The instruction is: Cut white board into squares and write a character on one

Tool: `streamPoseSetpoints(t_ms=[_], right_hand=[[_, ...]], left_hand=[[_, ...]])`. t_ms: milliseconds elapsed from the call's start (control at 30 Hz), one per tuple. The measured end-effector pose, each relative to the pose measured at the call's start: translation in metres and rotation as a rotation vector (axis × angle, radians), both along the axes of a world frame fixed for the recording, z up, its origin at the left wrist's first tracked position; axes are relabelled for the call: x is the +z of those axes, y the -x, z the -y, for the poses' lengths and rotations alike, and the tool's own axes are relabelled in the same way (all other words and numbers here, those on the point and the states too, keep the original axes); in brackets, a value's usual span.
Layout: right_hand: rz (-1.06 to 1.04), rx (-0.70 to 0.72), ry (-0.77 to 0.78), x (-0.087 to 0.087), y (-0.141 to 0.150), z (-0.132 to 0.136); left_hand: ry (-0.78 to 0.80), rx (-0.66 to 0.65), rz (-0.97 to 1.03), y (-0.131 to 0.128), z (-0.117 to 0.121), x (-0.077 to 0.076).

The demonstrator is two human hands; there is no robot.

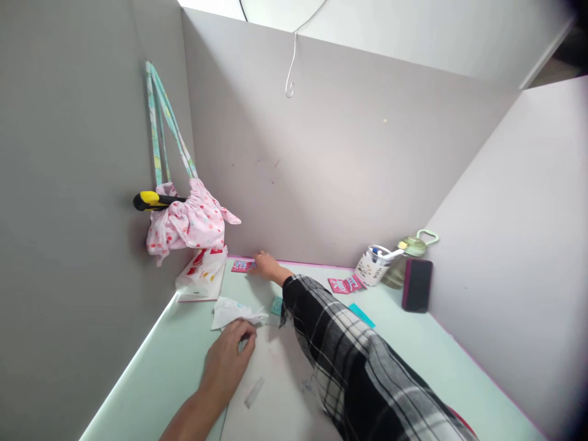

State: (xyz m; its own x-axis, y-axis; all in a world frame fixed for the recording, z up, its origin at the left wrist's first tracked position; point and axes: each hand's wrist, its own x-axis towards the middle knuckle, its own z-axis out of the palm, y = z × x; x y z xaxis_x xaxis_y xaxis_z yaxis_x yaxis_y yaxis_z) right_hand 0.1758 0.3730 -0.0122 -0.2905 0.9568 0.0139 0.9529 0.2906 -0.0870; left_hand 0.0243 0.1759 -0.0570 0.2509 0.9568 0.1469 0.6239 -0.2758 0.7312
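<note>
My right hand, its arm in a plaid sleeve, reaches across to the back edge of the desk. Its curled fingers are on the right end of a row of small red cards with pale blue characters, partly hiding the last card. My left hand rests nearer, loosely curled with a gap between thumb and fingers, and nothing shows plainly in it. Just beyond its knuckles lies a crumpled white tissue. A small teal piece sits near the right sleeve, which partly covers the area there.
More red cards lie at back right, beside a cup of pens, a green bottle and a phone. A blue strip and clear strip lie nearer. A paper bag stands below a hanging pink cloth bag.
</note>
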Motion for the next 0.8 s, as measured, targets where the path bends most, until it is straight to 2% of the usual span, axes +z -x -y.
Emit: streamPoseSetpoints(t_ms=[133, 267, 433, 667, 800], right_hand=[[0.021, -0.015, 0.024, -0.009, 0.021, -0.007], [0.034, 0.006, 0.046, -0.012, 0.017, -0.008], [0.033, 0.030, 0.083, -0.004, -0.016, 0.000], [0.000, -0.038, 0.097, 0.004, -0.064, 0.017], [-0.074, -0.064, 0.084, 0.021, -0.082, 0.026]], left_hand=[[0.005, -0.002, 0.006, 0.001, 0.000, 0.000], [0.005, -0.004, 0.009, 0.000, 0.000, 0.001], [0.007, 0.014, -0.003, -0.001, 0.007, 0.007], [0.002, 0.023, -0.006, -0.001, 0.005, 0.008], [0.008, 0.018, -0.011, 0.001, 0.002, 0.005]])
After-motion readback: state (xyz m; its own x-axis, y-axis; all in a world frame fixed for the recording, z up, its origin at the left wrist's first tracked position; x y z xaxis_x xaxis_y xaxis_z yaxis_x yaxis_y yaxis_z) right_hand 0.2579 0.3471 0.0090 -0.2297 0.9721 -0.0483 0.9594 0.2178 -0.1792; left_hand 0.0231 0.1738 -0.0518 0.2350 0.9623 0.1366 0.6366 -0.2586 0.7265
